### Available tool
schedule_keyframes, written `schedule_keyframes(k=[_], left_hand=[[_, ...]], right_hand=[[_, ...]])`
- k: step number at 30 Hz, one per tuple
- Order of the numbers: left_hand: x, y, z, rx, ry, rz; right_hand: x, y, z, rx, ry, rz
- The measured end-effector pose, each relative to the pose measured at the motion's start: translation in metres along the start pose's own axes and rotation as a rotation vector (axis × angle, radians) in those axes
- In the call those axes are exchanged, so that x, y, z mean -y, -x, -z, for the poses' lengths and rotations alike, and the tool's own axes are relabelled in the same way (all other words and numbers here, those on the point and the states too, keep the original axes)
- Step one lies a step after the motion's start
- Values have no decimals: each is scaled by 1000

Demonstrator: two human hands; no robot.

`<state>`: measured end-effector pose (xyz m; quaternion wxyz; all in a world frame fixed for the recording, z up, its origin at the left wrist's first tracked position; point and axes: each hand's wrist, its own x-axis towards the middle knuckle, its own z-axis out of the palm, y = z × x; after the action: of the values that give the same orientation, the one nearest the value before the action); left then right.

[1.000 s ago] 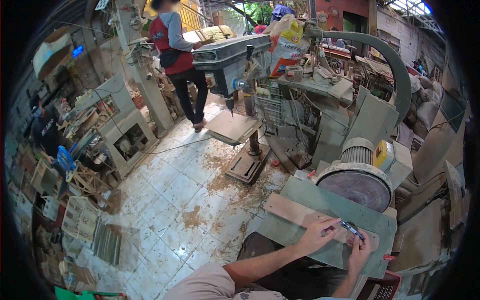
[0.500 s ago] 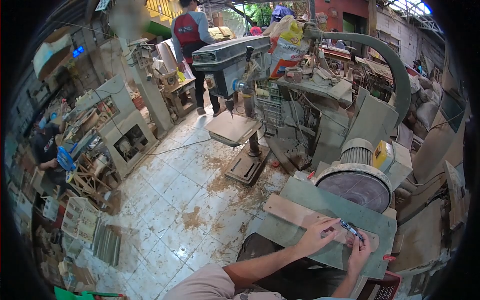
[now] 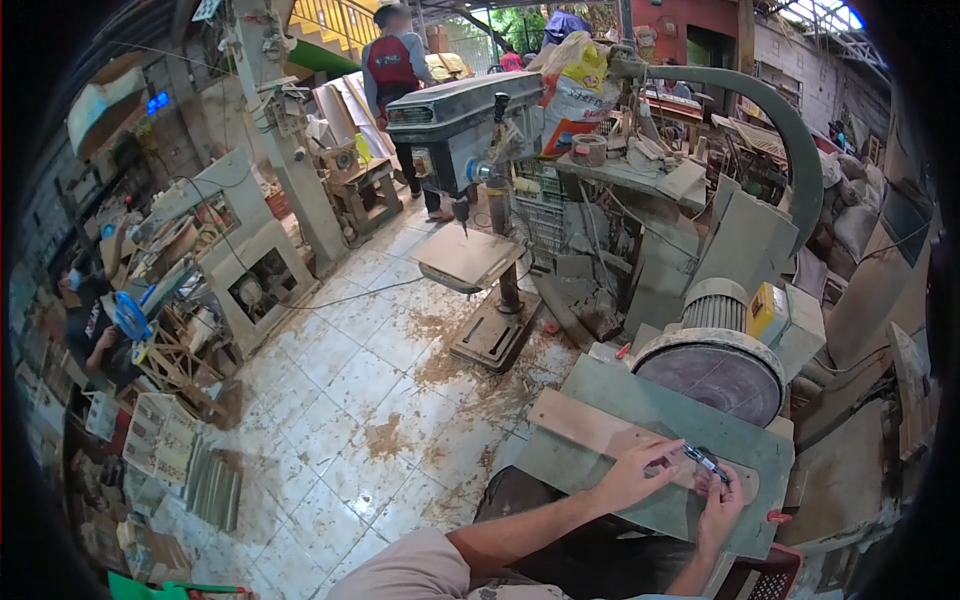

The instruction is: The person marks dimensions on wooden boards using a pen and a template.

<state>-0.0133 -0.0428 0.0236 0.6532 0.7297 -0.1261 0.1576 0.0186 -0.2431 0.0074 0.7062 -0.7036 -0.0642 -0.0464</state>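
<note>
A slim dark marker pen (image 3: 705,459) with a pale label is held above a long wooden board (image 3: 590,425). My right hand (image 3: 720,505) is closed around its lower end, with thumb and fingers pinching it. My left hand (image 3: 635,478) comes in from the left, its fingers bent and fingertips pinched at the marker pen's upper end. Beneath both hands the board lies slantwise on a grey-green work plate (image 3: 590,385), in front of the disc sander (image 3: 710,375). The board has a small hole near its left end, and its right end is rounded.
A drill press (image 3: 465,130) stands ahead, a squared board (image 3: 468,257) on its table. Sawdust (image 3: 385,437) lies on the tiled floor. One person (image 3: 393,70) stands at the back; another (image 3: 90,320) is at the left. A red crate (image 3: 770,575) sits below the plate.
The person at the back has moved slightly right and farther away. At the left, the other person has shifted posture. My hands and the marker pen have barely moved.
</note>
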Motion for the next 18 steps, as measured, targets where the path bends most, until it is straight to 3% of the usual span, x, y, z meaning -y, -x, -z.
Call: schedule_keyframes(k=[8,16,18], left_hand=[[0,1,-1,-110,9,24],[2,0,-1,17,-81,-88],[-1,2,-1,0,-65,-12]], right_hand=[[0,0,-4,11,-4,-13],[-3,0,3,8,-4,15],[-1,0,-1,-10,-12,5]])
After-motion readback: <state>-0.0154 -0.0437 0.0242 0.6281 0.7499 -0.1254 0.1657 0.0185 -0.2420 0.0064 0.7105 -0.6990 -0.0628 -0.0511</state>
